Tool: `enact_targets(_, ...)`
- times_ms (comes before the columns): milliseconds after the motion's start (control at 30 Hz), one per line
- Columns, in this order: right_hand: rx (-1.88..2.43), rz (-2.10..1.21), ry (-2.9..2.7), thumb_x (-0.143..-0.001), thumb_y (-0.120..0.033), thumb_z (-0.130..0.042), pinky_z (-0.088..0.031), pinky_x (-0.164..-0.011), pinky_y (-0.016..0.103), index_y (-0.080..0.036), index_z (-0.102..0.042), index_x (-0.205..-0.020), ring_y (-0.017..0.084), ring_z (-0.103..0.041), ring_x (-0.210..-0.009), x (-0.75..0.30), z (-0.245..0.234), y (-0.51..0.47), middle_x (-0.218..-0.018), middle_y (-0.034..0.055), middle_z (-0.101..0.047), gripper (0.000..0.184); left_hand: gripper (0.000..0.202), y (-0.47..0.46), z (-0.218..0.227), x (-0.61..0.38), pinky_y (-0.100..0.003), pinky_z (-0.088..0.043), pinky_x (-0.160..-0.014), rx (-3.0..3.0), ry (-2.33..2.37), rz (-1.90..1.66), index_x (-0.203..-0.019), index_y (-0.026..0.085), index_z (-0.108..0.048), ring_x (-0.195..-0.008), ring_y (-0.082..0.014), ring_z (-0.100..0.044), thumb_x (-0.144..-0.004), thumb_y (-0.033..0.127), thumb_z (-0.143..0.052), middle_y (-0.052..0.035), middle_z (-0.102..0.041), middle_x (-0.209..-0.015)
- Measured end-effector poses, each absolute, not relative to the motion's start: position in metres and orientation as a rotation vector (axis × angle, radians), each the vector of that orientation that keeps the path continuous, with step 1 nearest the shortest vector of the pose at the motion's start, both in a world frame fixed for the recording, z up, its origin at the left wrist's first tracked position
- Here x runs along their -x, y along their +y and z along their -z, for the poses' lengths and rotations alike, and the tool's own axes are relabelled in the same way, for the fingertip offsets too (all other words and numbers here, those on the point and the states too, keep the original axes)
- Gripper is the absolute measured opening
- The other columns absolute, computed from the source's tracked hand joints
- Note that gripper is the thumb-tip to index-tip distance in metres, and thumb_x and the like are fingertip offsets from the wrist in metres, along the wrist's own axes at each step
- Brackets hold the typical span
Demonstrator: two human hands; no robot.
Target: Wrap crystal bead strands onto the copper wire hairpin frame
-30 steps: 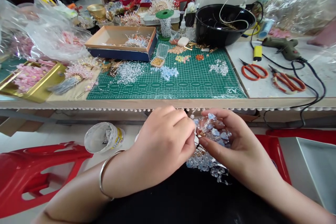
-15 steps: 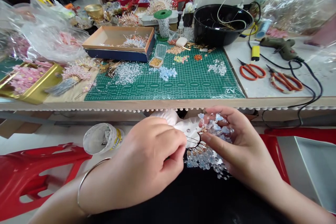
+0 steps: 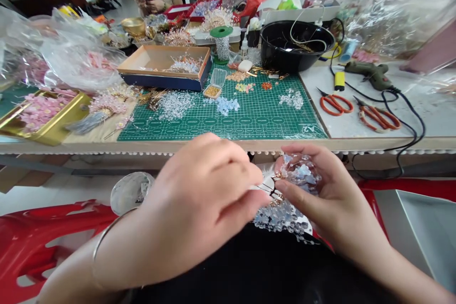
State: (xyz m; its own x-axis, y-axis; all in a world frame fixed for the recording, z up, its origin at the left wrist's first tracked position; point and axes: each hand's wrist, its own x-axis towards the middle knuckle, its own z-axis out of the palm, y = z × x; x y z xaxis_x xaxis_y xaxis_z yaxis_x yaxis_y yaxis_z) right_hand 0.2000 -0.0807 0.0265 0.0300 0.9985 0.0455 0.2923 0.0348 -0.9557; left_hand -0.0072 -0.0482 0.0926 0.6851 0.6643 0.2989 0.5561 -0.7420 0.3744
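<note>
Cupped in right hand [image 3: 331, 194]: pale-blue beaded ornament [image 3: 281, 216], at the palm's left side, long axis slanting down toward the body, right hand nearer. Just left of it, left hand [image 3: 199, 190], fingers curled and blurred, any pinch on the ornament impossible to tell.

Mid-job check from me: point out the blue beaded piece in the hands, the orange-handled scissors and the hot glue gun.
blue beaded piece [image 3: 276, 216]: head view, on the lower cluster of pale blue beads
orange-handled scissors [image 3: 335, 99]: head view, on the orange handles
hot glue gun [image 3: 368, 71]: head view, on the dark body
</note>
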Motion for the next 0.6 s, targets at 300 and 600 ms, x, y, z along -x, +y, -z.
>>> enact_targets(300,1.434,-0.932,-1.430,-0.078,-0.031,-0.069,-0.052,-0.076,0.022,-0.031,-0.053,-0.113,0.014,-0.059,-0.088,-0.198,-0.027,-0.085,-0.098,-0.0001,-0.062,0.038,0.019,-0.051,-0.057,-0.015,-0.033,-0.042,-0.065,-2.840,1.105,-0.685,-0.082,0.013,-0.065,-0.073,-0.0186,-0.049,-0.091,0.024,-0.053,-0.0061,-0.061,-0.078)
enact_targets(600,1.452,-1.018,-1.389,-0.079,-0.034,-0.069,-0.051,-0.074,0.023,-0.030,-0.053,-0.114,0.014,-0.057,-0.086,-0.197,-0.022,-0.085,-0.095,0.0001,-0.061,0.038,0.020,-0.047,-0.053,-0.012,-0.031,-0.039,-0.065,-2.627,1.072,-0.680,-0.075,0.016,-0.066,-0.070,-0.0160,-0.050,-0.090,0.024,-0.055,-0.0027,-0.062,-0.072)
